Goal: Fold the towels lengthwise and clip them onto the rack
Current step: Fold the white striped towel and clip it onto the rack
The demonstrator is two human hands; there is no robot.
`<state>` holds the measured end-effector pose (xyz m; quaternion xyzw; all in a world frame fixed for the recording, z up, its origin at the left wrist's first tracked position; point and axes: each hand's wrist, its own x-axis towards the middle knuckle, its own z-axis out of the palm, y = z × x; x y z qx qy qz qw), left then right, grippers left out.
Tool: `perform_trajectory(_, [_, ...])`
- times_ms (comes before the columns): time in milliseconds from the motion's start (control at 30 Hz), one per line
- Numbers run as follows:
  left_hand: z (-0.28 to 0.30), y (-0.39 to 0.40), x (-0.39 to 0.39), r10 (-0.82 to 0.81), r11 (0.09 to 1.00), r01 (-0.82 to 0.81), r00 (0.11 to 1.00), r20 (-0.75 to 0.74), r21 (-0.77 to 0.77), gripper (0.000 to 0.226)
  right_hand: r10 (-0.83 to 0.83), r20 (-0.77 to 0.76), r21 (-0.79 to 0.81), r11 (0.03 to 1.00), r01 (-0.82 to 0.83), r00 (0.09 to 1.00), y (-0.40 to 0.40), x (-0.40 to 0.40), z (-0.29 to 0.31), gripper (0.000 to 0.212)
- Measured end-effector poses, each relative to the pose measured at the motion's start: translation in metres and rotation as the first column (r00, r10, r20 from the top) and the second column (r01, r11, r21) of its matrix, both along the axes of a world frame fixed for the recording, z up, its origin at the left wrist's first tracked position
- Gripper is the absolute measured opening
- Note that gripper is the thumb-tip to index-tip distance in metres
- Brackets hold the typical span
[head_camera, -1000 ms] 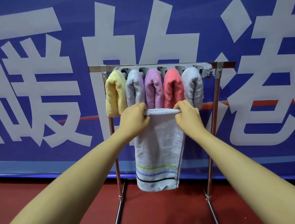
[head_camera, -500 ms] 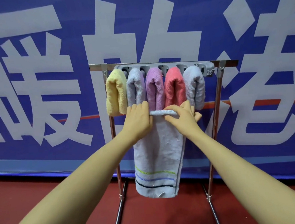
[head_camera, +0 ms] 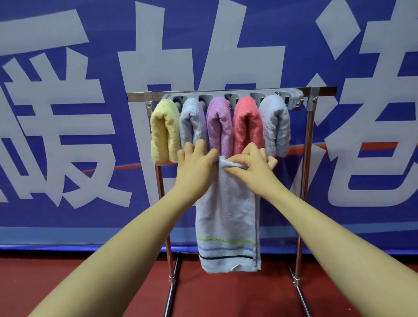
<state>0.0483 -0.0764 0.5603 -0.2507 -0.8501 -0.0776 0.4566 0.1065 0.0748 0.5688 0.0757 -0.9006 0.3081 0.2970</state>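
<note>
2 bare forearms reach forward from the bottom corners of the view and meet in front of the rack. The left hand (head_camera: 195, 165) has its fingers laid fairly straight and close together along the top left of the striped towel (head_camera: 226, 214), with the fingertips up against the hanging towels behind; how the thumb sits cannot be told. The right hand (head_camera: 253, 166) pinches the bunched top edge of that towel between thumb and curled fingers, gathering the cloth into a small point between the 2 hands. The striped towel is pale grey and hangs with its long axis vertical, the top end at the hands and the bottom end, marked by 3 thin stripes in green, blue and dark, pointing down toward the red floor (head_camera: 88, 288). It looks doubled along its length, a second layer showing down its right edge. Just behind the hands stands the rack (head_camera: 304, 175), a chrome frame with a grey clip bar (head_camera: 295, 99) along its top rail. 5 folded towels hang from that bar side by side, all long axis vertical: yellow towel (head_camera: 164, 131), grey towel (head_camera: 192, 122), purple towel (head_camera: 219, 125), coral towel (head_camera: 247, 122) and another grey towel at the right end (head_camera: 275, 125). Farthest back is a blue banner (head_camera: 50, 120) with large white characters.
</note>
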Motion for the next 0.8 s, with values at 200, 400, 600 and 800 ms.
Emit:
perform_trajectory(200, [0.008, 0.005, 0.015, -0.397, 0.903, 0.313, 0.870, 0.293, 0.294, 0.015, -0.057, -0.060, -0.145, 0.988, 0.048, 0.997, -0.002, 0.002, -0.003, 0.012])
perform_trajectory(400, [0.003, 0.010, 0.022, -0.550, 0.833, 0.411, 0.689, 0.472, 0.370, 0.034, -0.030, -0.014, -0.193, 0.981, 0.027, 0.999, -0.004, 0.003, -0.005, 0.013])
perform_trajectory(600, [0.012, 0.009, 0.021, -0.455, 0.890, 0.377, 0.769, 0.448, 0.257, 0.016, 0.083, 0.071, -0.171, 0.983, -0.070, 0.994, 0.003, 0.007, -0.006, 0.017])
perform_trajectory(800, [0.009, 0.005, 0.018, -0.415, 0.907, 0.362, 0.851, 0.321, 0.213, 0.010, 0.143, -0.007, -0.386, 0.913, -0.135, 0.990, 0.011, 0.010, -0.008, 0.029])
